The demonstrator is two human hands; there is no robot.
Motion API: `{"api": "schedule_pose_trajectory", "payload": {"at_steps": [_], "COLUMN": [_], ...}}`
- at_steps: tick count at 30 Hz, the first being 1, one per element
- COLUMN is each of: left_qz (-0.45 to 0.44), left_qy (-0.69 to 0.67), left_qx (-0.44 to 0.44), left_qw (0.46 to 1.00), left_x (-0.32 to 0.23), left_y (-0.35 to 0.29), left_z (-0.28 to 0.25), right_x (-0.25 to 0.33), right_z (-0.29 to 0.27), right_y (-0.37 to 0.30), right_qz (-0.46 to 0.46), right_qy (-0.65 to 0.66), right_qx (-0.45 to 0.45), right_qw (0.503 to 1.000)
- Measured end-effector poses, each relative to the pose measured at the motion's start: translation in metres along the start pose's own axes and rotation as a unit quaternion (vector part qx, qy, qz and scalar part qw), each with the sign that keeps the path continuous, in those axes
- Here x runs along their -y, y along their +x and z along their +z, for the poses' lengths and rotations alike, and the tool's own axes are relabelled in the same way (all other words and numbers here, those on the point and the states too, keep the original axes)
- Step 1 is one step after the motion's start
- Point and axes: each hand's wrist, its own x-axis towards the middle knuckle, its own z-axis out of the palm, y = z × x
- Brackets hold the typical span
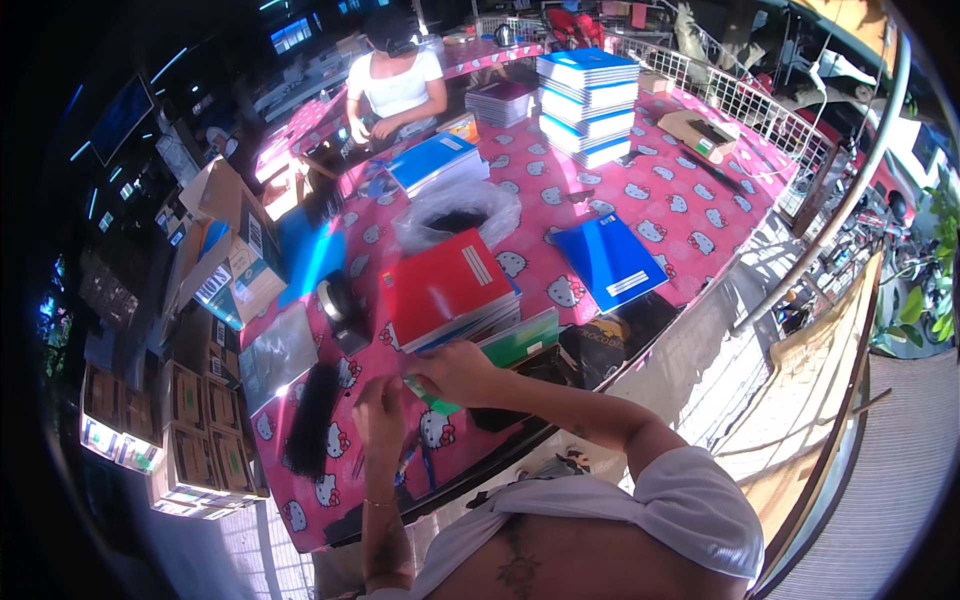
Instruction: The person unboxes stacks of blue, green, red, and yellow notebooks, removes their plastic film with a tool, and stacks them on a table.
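Head view: your right hand [455, 368] is closed on a green notebook [510, 348], gripping its near corner at the front edge of the table [690, 215], which wears a pink cloth with white cat faces. Your left hand [380, 410] sits just beside it, fingers curled; can't tell whether it actually holds anything, though something small and thin pokes out below it. The green notebook lies against the near side of a stack topped by a red notebook [445, 285] with a white label strip near its right edge. To the right, apart from the stack, a single blue notebook [610, 262] lies flat with a white label at its near end. Behind the red stack, a crumpled clear plastic bag [455, 215] with something dark inside. Farther back, another blue-topped stack [435, 160] and a tall pile of blue-and-white books [588, 105]. A tape dispenser [340, 305] is left of the red stack. Brown cardboard boxes [195, 430] are piled off the table's left edge. A person in a white top [395, 80] sits at the far side, hands down at the table.
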Motion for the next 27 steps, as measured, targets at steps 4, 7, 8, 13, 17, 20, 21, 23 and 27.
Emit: {"api": "schedule_pose_trajectory", "payload": {"at_steps": [4,7,8,13,17,20,21,23,27], "left_qz": [0.016,-0.033,-0.003,0.066,0.058,0.119,0.137,0.141,-0.043], "left_qy": [-0.059,-0.078,-0.063,-0.068,-0.090,-0.051,-0.037,-0.049,-0.049], "left_qx": [0.028,0.059,0.035,0.029,0.142,0.131,0.110,0.122,0.278], "left_qw": [0.998,0.995,0.997,0.995,0.984,0.983,0.984,0.981,0.958], "left_x": [-0.009,0.006,0.008,-0.012,0.009,0.019,0.012,-0.001,0.004], "left_y": [-0.002,0.000,0.001,0.010,0.026,0.023,0.025,0.028,0.038], "left_z": [-0.002,-0.001,0.000,-0.003,-0.018,-0.010,-0.005,-0.005,-0.024], "right_x": [-0.006,-0.003,-0.001,-0.007,-0.005,-0.005,-0.010,-0.019,-0.020], "right_z": [0.008,0.007,0.006,0.004,0.000,0.001,0.002,0.003,0.007], "right_y": [-0.002,-0.001,-0.001,-0.002,0.004,0.009,0.007,0.006,0.011], "right_qz": [-0.010,0.006,0.013,0.000,0.035,0.050,0.045,0.046,0.041], "right_qy": [0.015,0.011,0.007,0.037,0.045,0.037,0.038,0.037,0.050], "right_qx": [-0.019,0.009,0.001,0.011,0.070,0.086,0.100,0.108,0.127], "right_qw": [1.000,1.000,1.000,0.999,0.996,0.994,0.993,0.992,0.990]}}
